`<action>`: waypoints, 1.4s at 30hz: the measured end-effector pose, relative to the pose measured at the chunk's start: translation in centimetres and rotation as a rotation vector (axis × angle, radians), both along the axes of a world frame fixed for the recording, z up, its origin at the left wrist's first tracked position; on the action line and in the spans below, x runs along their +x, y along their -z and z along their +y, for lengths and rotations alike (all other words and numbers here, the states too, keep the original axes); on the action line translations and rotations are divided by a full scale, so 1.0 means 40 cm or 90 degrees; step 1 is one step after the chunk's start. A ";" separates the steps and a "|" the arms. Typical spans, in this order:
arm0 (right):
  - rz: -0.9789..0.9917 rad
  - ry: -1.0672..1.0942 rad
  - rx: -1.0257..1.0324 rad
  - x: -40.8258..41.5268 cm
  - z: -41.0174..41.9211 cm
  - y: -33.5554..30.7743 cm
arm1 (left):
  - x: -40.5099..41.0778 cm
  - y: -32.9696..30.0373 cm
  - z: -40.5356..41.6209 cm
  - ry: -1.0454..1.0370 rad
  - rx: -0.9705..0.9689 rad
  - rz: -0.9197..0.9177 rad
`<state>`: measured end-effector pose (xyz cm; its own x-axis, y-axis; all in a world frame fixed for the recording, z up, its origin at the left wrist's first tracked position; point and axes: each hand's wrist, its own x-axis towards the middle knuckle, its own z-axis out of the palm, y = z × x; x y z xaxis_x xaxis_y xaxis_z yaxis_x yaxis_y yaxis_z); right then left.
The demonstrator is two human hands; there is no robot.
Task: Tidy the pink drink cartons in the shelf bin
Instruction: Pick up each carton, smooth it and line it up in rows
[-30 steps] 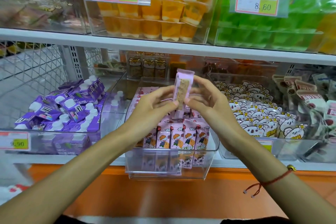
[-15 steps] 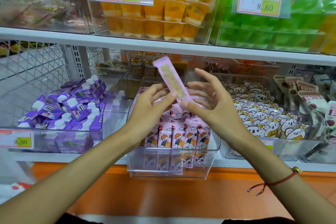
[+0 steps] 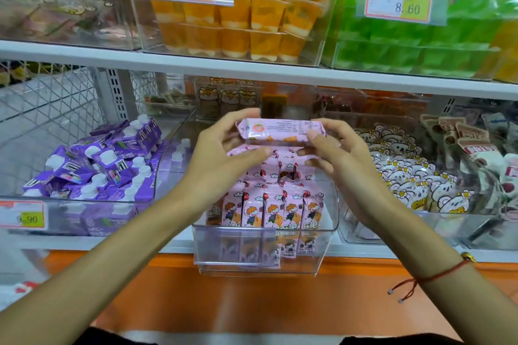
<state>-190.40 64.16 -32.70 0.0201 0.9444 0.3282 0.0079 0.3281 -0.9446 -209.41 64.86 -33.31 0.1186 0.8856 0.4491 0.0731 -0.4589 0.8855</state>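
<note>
Head view. Clear shelf bin (image 3: 266, 260) sat pulled forward over the orange shelf edge, between the purple pouches (image 3: 92, 165) and the flower-print packs (image 3: 414, 185). The front row of pink drink cartons (image 3: 269, 207) stood upright, faces outward; judged tidy. Cartons behind it looked less regular, partly hidden by the hands. One pink carton (image 3: 280, 131) was out of the stack, held on its side above the bin's middle, not placed. Judged: task partway, this carton to set down.

Grip: left hand (image 3: 224, 154) pinched the carton's left end, thumb below, fingers curled over. Right hand (image 3: 339, 154) pinched the right end likewise. Both hands grasping, neither released.
</note>
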 end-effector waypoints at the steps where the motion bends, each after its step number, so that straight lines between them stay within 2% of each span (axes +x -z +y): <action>1: 0.024 -0.001 -0.021 0.002 0.002 -0.001 | 0.002 0.004 -0.002 -0.017 0.028 0.027; 4: 0.033 0.008 -0.051 0.008 0.005 -0.002 | 0.004 0.011 -0.003 -0.044 0.075 0.065; 6: -0.026 0.041 -0.039 0.008 0.006 0.002 | -0.002 0.011 0.006 -0.060 0.096 0.059; 10: -0.321 0.190 0.147 0.013 -0.016 0.021 | -0.020 0.022 0.030 -0.133 0.096 0.036; 12: -0.498 0.185 0.239 0.010 -0.033 0.038 | -0.022 0.032 0.038 -0.152 0.095 0.070; 17: -0.874 0.118 0.277 -0.013 -0.048 0.094 | -0.007 0.052 0.045 -0.175 0.085 0.227; 19: -0.966 0.104 0.271 -0.010 -0.047 0.105 | -0.001 0.051 0.046 -0.170 0.080 0.265; 23: -0.974 0.091 0.276 0.001 -0.043 0.104 | 0.014 0.013 0.053 -0.104 0.121 0.323; 28: -0.881 0.019 0.271 0.028 -0.044 0.084 | 0.042 -0.092 0.088 -0.061 0.171 0.510; 32: -0.867 0.001 0.276 0.056 -0.052 0.065 | 0.088 -0.116 0.136 -0.028 0.162 0.619; 38: -0.825 0.186 0.271 0.080 -0.066 0.062 | 0.114 -0.055 0.178 0.014 0.103 0.757; 42: -0.723 0.230 0.227 0.090 -0.070 0.065 | 0.095 0.015 0.169 0.066 0.020 0.694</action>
<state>-186.82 61.37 -35.29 -0.2032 0.7987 0.5665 0.9049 0.3741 -0.2029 -205.63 71.61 -33.90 0.5392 0.8383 0.0801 0.7697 -0.5292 0.3570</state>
